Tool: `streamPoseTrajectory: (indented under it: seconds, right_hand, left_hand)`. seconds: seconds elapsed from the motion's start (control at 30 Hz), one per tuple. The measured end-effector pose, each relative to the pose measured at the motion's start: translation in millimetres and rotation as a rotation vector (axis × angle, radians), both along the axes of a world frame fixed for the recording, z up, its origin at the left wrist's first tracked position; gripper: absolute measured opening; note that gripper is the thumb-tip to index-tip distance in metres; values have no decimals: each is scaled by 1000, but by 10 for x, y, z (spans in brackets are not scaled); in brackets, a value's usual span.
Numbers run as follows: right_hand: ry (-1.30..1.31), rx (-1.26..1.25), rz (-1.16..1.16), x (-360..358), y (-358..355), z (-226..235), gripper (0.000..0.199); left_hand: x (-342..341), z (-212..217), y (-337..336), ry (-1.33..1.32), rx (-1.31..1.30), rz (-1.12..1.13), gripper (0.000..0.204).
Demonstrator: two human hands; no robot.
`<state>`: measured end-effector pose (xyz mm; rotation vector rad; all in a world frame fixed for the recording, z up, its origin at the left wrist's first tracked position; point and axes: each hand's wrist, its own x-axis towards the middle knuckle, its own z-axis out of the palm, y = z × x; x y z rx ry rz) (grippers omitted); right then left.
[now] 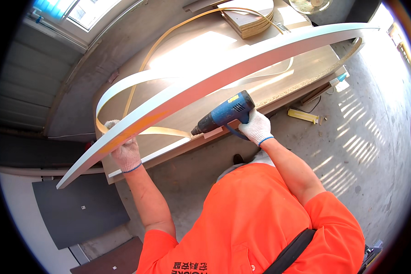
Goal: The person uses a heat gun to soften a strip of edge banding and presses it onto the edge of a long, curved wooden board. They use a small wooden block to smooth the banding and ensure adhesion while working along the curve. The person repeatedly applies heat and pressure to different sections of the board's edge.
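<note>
— Fingers first: what are they doing?

— Fingers of the right hand (256, 127), in a white work glove, are wrapped around the handle of a blue heat gun (223, 112); its nozzle points away to the left, toward the other hand. The left hand (125, 150), gloved too, is closed on the lower edge of a long curved white panel (242, 68), near its left end.

— Where does that panel run?

— From just beyond the left fingers it sweeps up and right, passing above the heat gun and well past the right hand.

— And around them?

— Between the two hands a pale edge-banding strip (162, 131) loops under the panel. Beyond both hands lies the bench (306, 64), a wood-toned board, with a stack of curved wooden pieces (251, 18) at its far end. Right of the right fingers, a yellow tool (302, 115) lies on the concrete floor (360, 150).
</note>
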<state>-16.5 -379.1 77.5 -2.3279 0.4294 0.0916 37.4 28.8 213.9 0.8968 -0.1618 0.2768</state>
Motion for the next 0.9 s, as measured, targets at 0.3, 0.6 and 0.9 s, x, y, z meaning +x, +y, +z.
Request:
streamPoseTrajectory:
  seconds: [0.3,0.6,0.9]
  right_hand:
    - [24,-4,8,5,13,28,50]
    - [-55,34,-20,-2,5,293,50]
    - [-195,184,-3,21,108,851,51]
  left_hand:
    - [0,17,2,-15,-34,-80,49]
    - [-24,32,-55,30,-25,10,50]
    - [-17,8,-47,33,53,34,48]
